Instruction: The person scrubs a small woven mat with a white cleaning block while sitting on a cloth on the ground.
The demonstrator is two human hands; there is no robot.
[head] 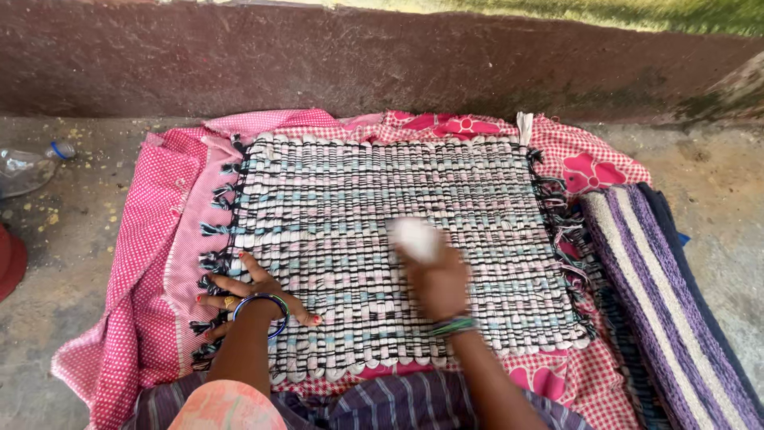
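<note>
Looks like an outdoor spot at a home, a yard or porch edge where someone does handcraft sitting on the ground. There's a rough bare concrete floor (700, 183) with crumbs and grit on it, a low weathered reddish-brown wall (358, 64) along the back, and sunlit green grass (637, 12) just past it. Pink patterned cloths (151, 263) are spread straight on the floor under a handwoven black, white and pale blue rag mat (382, 215), and a clear plastic bottle (28, 167) lies off to the side.
</note>
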